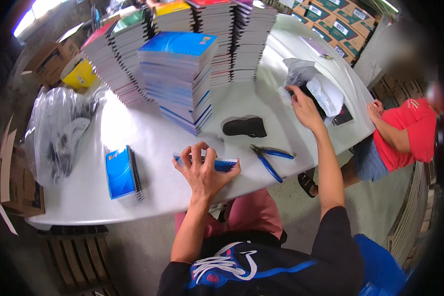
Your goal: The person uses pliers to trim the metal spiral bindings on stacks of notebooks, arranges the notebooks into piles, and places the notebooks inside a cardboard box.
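My left hand (201, 171) grips a small blue-covered notebook (225, 164) standing on edge near the table's front, its fingers bent over the top. My right hand (306, 107) reaches into an open clear plastic bag (325, 91) with dark contents. Its fingers are bent together at the bag's near edge, and what they pinch is too small to make out. Between the hands lie blue-handled pliers (271, 160) with the handles spread, and a flat black object (244, 128). A blue spiral-bound notebook (120, 172) lies flat to the left.
A tall stack of blue notebooks (177, 74) stands mid-table, with coil-bound stacks (232, 44) behind it. At the left are a plastic bag (59, 130) and a cardboard box (22, 182). A person in a red shirt (404, 128) stands beyond the right edge. Cartons (338, 24) are piled behind.
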{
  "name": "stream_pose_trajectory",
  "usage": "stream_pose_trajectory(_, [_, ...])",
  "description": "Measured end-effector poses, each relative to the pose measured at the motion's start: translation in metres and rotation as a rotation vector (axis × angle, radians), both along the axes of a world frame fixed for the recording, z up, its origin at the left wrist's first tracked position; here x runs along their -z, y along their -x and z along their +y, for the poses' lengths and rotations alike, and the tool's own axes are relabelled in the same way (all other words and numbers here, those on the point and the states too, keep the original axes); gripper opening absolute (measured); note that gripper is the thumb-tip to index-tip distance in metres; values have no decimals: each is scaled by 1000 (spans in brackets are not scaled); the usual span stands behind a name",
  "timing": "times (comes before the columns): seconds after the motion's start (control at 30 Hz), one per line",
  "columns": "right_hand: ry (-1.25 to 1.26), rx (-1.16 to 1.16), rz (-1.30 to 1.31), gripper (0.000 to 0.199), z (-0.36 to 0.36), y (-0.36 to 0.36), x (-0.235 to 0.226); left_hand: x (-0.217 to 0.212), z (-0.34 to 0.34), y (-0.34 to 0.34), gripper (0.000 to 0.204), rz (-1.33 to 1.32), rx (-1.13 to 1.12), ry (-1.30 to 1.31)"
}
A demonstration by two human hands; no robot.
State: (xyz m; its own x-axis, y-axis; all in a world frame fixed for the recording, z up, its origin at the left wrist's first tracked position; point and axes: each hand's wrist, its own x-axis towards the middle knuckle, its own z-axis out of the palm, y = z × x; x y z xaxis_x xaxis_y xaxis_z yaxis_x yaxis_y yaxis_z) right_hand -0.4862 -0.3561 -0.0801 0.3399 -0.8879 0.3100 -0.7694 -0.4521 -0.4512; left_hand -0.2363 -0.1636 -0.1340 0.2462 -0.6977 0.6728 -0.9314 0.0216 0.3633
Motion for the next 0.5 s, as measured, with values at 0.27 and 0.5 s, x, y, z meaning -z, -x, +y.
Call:
stream_pose_trajectory(0.27, [-479, -437, -301, 20, 134, -84, -3, 6, 13, -12, 50, 25, -13, -30])
stream_pose_trajectory(0.5, [-406, -500, -545, 17, 144, -94, 20, 5, 13, -6, 49, 26, -35, -32])
